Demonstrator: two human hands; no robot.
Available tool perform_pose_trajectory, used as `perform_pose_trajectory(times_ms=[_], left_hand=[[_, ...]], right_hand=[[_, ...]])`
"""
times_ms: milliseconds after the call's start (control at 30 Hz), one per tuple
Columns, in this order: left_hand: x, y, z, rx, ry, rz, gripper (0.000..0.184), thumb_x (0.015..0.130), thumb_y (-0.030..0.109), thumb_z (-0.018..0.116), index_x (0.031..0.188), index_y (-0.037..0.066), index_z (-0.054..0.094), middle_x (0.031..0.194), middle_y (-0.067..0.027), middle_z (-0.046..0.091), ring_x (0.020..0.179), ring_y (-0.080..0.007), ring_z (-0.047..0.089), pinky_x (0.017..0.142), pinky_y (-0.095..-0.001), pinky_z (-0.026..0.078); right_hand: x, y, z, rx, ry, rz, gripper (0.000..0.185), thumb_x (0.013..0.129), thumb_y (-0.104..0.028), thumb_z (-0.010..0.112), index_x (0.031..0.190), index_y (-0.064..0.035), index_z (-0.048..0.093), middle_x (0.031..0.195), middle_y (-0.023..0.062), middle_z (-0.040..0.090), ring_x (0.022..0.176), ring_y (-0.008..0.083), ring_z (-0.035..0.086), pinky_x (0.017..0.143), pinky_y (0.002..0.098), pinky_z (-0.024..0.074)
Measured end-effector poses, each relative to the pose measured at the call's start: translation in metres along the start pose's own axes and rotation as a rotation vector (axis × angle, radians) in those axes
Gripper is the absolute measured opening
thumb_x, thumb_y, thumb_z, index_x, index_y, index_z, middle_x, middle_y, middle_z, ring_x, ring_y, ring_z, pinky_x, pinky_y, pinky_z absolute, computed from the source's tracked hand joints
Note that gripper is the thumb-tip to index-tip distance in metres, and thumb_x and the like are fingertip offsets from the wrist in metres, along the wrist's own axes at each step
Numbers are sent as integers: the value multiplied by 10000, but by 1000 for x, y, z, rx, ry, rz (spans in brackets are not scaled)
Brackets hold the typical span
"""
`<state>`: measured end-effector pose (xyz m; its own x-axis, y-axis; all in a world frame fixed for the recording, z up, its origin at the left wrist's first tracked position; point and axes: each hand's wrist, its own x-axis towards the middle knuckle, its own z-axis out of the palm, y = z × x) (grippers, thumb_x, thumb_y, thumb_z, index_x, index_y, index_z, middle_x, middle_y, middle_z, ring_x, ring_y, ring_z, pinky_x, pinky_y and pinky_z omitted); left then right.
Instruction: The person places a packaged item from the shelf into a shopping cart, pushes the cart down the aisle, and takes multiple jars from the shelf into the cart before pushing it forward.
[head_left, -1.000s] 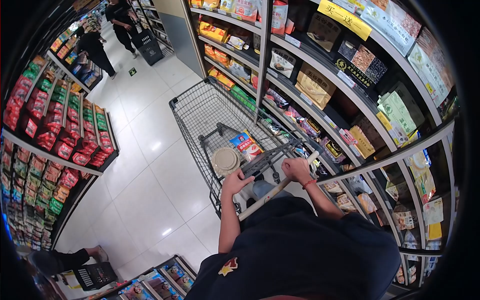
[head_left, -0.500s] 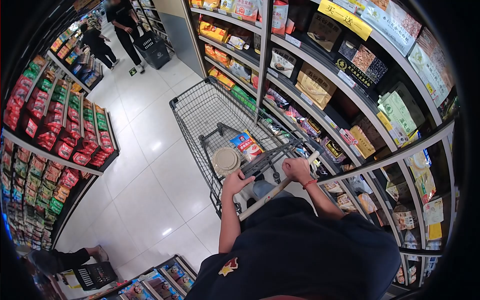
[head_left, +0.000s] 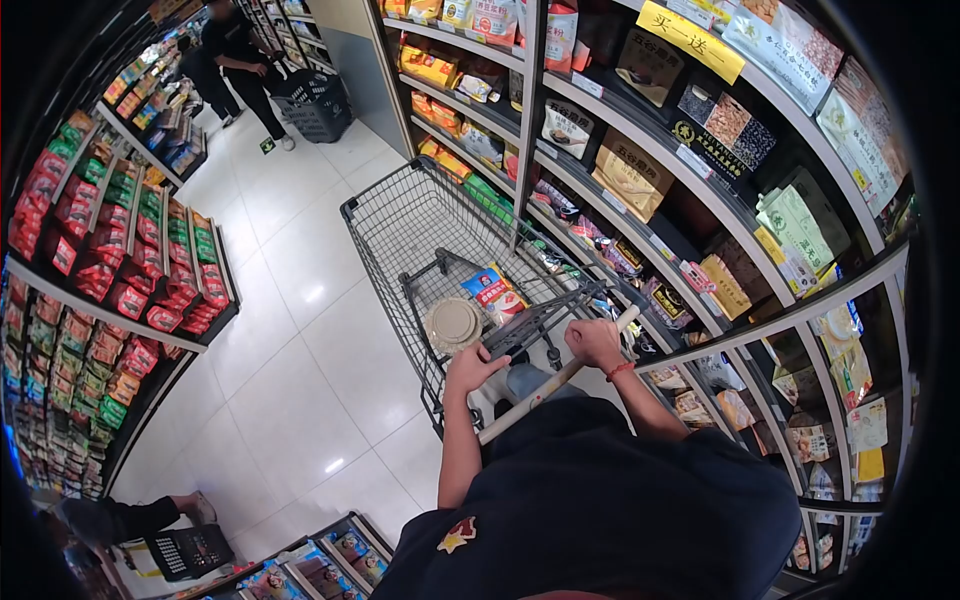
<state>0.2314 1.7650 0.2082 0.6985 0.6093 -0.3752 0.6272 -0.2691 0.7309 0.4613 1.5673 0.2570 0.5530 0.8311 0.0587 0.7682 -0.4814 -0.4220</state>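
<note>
A grey wire shopping cart (head_left: 385, 250) stands in front of me. Inside it are a red and blue food packet (head_left: 495, 290) and a round beige stack that looks like bowls or plates (head_left: 453, 322). My right hand (head_left: 595, 345) is closed in a fist at the pale handle bar (head_left: 530, 400), a red bracelet on its wrist. Further left, my left hand (head_left: 472, 368) curls over the cart's rear edge, beside the beige stack. Its thumb points right, and its other fingers are partly hidden.
A tall shelf (head_left: 650, 150) of bagged foods runs close along the cart's right side. Red and green packets fill a shelf (head_left: 120, 250) at left. Ahead, a person (head_left: 240, 60) stands by a dark basket (head_left: 315, 105); another is behind. Lower left, someone's leg is beside a black basket (head_left: 190, 552).
The people ahead have shifted slightly, and the dark basket beside one of them has turned and moved a little right. My hands and the cart stay almost still.
</note>
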Motion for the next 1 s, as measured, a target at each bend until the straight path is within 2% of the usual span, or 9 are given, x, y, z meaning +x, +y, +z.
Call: perform_pose_trajectory(times_ms=[267,900,967,1000], left_hand=[[0,-2,0,25,-14,1,623,719,641,844,786,59,633,733,-127,693,724,-304,685,685,-413,524],[-1,-1,1,20,8,10,615,724,634,844,800,63,628,751,-113,702,739,-298,695,703,-410,530],[-1,-2,1,15,11,18,616,721,635,851,796,62,636,724,-82,672,687,-221,643,660,-374,506],[-1,-2,2,14,11,18,616,721,635,851,796,62,636,724,-82,672,687,-221,643,660,-374,506]], right_hand=[[0,2,2,-14,-13,11,205,856,-268,671,698,-140,689,666,98,686,631,351,671,604,471,513],[-1,-1,-1,-13,-28,16,226,868,-286,649,707,-132,687,682,108,690,660,365,673,632,480,513],[-1,-1,-1,-1,-26,20,228,871,-285,648,707,-130,685,682,110,688,663,366,672,641,478,518],[-1,-1,-1,-2,-27,20,228,871,-285,648,707,-130,685,682,110,688,663,366,672,641,478,518]])
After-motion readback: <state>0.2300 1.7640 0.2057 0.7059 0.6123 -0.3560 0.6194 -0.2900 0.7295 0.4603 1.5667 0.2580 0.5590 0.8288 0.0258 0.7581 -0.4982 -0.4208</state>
